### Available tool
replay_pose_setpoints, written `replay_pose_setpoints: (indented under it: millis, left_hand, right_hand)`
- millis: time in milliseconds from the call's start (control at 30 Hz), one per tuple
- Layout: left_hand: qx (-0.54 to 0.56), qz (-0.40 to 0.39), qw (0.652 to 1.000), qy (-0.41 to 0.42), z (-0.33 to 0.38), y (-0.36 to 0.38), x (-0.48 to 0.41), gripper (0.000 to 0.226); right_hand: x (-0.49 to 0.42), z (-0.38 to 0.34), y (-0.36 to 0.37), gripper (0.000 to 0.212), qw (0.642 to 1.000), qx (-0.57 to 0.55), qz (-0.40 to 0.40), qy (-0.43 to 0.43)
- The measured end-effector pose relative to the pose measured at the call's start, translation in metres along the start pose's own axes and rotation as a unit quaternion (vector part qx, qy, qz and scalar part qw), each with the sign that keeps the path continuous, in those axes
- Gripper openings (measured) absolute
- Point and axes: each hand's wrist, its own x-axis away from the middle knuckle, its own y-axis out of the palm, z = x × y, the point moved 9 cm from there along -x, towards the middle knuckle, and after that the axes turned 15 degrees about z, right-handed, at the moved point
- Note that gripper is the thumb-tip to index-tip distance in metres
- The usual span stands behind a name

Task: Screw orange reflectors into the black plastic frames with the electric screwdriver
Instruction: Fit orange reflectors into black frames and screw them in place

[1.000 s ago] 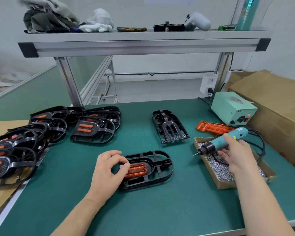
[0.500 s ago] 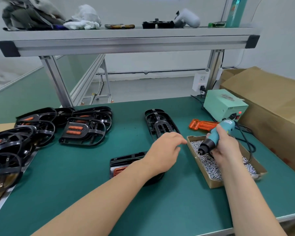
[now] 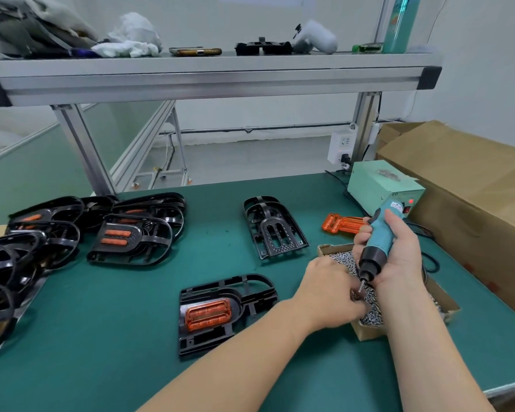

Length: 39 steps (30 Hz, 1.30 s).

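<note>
- Working black frame (image 3: 252, 288) lies flat on the green mat (image 3: 107, 337), near the front edge, with the orange reflector (image 3: 208, 315) seated in its pocket. No hand is on it now, and I see no screws in it.
- Change: the left hand (image 3: 329, 292) was pressing on that frame a second ago. It has now crossed right to the screw box (image 3: 369, 331).
- Left fingers are bunched at the driver bit (image 3: 361, 285), above the screws (image 3: 342, 260). Can't tell if a screw is pinched, too small.
- Right hand (image 3: 399, 257) is wrapped round the electric screwdriver (image 3: 379, 239). It has swung from near-level to bit-down over the box.
- Hands are together at the bit tip.
- My read: reflector placement is done and this is screw loading. Driving hasn't started on this unit.
- Risk: the unheld frame could shift when the bit lands.
- Around it: an empty frame (image 3: 272, 230) sits behind, a spare reflector (image 3: 341, 223) lies by the power supply (image 3: 381, 185), and finished frames (image 3: 131, 236) are piled at left.
</note>
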Motion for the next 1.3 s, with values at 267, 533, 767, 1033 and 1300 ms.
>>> replay_pose_setpoints:
  millis: [267, 533, 767, 1033, 1300]
  left_hand:
    - [-0.003, 0.025, 0.996, -0.084, -0.004, -0.002, -0.002, 0.029]
    - [0.003, 0.032, 0.995, -0.099, -0.005, 0.008, 0.001, 0.015]
    - [0.117, 0.084, 0.975, -0.169, -0.016, 0.003, 0.006, 0.015]
    - [0.156, 0.082, 0.962, -0.209, -0.022, -0.004, 0.009, 0.011]
    - [0.171, 0.137, 0.955, -0.202, -0.029, -0.022, 0.013, 0.019]
  right_hand:
    - [0.007, 0.017, 0.013, 0.034, 0.997, 0.037, -0.044, 0.046]
    - [0.012, 0.019, 0.022, 0.032, 0.995, 0.085, -0.042, 0.036]
    - [0.015, 0.020, 0.026, 0.032, 0.993, 0.097, -0.051, 0.035]
    - [0.015, 0.021, 0.031, 0.033, 0.993, 0.083, -0.067, 0.039]
    - [0.019, 0.022, 0.039, 0.033, 0.994, 0.068, -0.079, 0.039]
